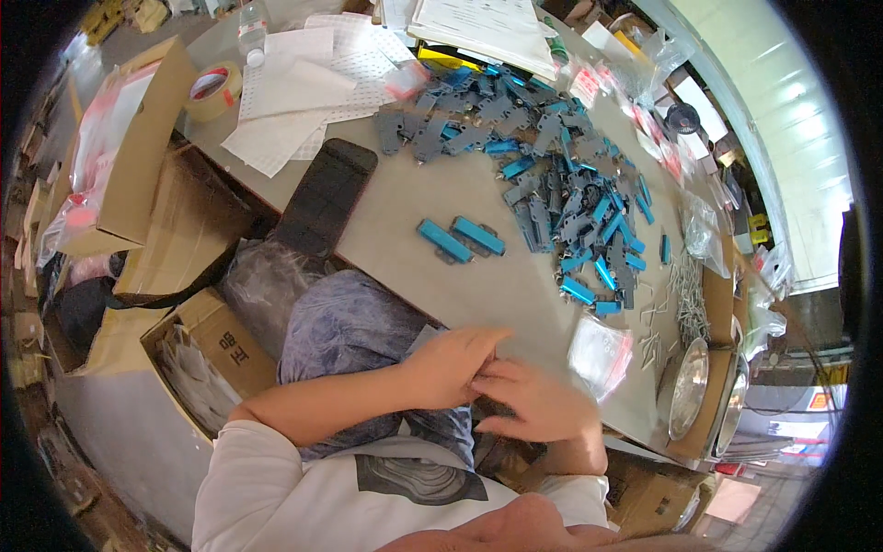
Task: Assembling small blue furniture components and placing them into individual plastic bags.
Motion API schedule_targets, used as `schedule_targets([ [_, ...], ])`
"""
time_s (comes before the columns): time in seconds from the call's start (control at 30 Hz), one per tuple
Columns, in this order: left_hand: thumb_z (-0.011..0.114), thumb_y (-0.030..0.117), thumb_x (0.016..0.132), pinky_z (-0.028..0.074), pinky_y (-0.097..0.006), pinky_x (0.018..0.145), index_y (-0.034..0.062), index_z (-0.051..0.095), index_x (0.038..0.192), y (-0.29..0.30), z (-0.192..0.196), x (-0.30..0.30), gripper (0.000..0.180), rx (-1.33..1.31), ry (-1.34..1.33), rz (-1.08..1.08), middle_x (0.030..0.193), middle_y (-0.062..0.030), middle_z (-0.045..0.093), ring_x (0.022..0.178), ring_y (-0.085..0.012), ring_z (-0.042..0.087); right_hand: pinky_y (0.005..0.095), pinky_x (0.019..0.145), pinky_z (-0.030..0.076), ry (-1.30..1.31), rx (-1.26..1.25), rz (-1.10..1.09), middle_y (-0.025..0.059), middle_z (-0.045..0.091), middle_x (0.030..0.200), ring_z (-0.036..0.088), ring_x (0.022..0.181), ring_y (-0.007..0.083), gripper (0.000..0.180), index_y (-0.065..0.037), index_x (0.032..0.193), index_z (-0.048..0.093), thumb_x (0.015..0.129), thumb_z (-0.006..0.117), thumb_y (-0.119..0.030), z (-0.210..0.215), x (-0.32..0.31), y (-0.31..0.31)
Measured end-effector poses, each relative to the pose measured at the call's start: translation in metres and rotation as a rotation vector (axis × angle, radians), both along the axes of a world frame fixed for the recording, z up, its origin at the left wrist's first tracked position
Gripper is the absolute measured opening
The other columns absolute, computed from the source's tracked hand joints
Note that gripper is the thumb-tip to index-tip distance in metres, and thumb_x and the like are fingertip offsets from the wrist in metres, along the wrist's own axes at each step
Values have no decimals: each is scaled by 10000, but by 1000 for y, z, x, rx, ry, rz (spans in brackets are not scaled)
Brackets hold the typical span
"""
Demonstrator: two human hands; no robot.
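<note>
Over my lap, close to the table's near edge, my two hands meet. My left hand is closed, its fingertips partly covered by the other hand. My right hand pinches against it, slightly blurred. Whatever lies between them is hidden. A flat grey piece shows behind my left hand; whether I hold it, I cannot tell. On the table ahead, two blue-and-grey latch-like parts lie side by side, apart from a large pile of similar parts. Small clear zip bags lie right of my hands.
A black phone-like slab lies at the table's left edge. Metal pins and a steel bowl are at the right. Paper sheets, a tape roll and a bottle sit at the back left. Cardboard boxes flank my left.
</note>
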State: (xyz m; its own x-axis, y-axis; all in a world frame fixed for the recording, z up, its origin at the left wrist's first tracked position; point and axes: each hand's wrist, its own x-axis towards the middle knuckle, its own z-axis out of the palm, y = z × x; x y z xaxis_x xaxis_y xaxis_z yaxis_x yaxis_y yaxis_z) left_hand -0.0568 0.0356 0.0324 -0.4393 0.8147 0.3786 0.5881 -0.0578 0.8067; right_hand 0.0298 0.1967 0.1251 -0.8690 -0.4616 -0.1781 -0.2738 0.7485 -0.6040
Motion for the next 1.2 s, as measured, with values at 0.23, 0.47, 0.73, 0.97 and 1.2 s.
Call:
schedule_targets([
  [0.23,746,128,730,494,-372,732,78,333,1334,1,7,-8,733,-175,-422,-135,957,-110,614,807,-276,604,428,653,508,430,156,-811,151,669,891,644,713,349,285,-50,1038,627,823,674,-231,-41,-112,70],
  [0.47,748,129,739,494,-360,721,84,341,1327,1,3,-10,716,-131,-505,-158,950,-105,612,777,-253,602,461,662,526,495,626,-914,186,669,833,657,766,372,243,-31,908,629,808,635,-252,-58,-130,69],
  [0.73,749,141,740,501,-363,707,83,358,1321,2,0,-9,703,-154,-572,-178,939,-102,625,767,-246,611,371,652,506,284,29,-931,165,674,797,659,704,284,455,37,1101,615,728,688,-214,-69,-129,82],
  [0.97,759,144,745,502,-341,699,83,357,1333,5,-3,-8,715,-139,-649,-177,937,-104,628,765,-204,618,401,729,498,286,256,-796,207,662,884,639,815,379,441,-4,1038,569,676,708,-214,-62,-140,81],
  [1.2,760,101,740,488,-290,727,53,384,1304,9,-14,-11,680,12,-898,-174,907,-60,597,816,-137,581,336,682,487,158,72,-942,116,633,797,617,713,236,447,-11,1106,573,697,684,-152,-43,-110,60],
])
